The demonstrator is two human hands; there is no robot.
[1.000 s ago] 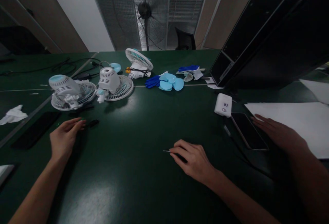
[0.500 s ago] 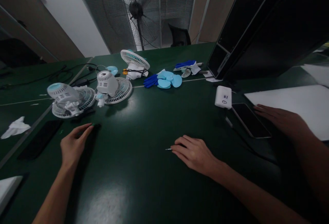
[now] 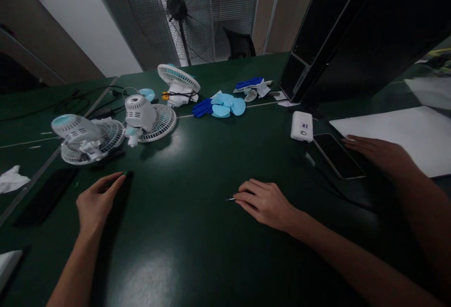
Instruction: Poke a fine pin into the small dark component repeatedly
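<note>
My left hand (image 3: pixel 97 201) rests low over the dark green table, thumb and forefinger pinched on a small green object (image 3: pixel 125 173) too small to name. Near the middle, my right hand (image 3: pixel 264 203) lies on the tabletop with its fingers closed around a thin metal rod (image 3: pixel 230 199). Only the rod's short bright tip shows, pointing left; the fingers cover the rest. Beyond my left hand are two white desk fans, one fan (image 3: pixel 86 138) at far left and another fan (image 3: pixel 148 118) beside it, both lying grille down.
A third fan (image 3: pixel 178 85), blue gloves (image 3: pixel 202 108) and light-blue fan blades (image 3: pixel 228 105) lie farther back. To the right are a white power bank (image 3: pixel 302 126), a phone (image 3: pixel 338 156), a cable (image 3: pixel 338 187) and another person's hand (image 3: pixel 382 154). A black monitor (image 3: pixel 369 39) stands behind.
The camera view has shifted slightly, moving the background things left and up in the picture. Both my hands keep the same grips in about the same places.
</note>
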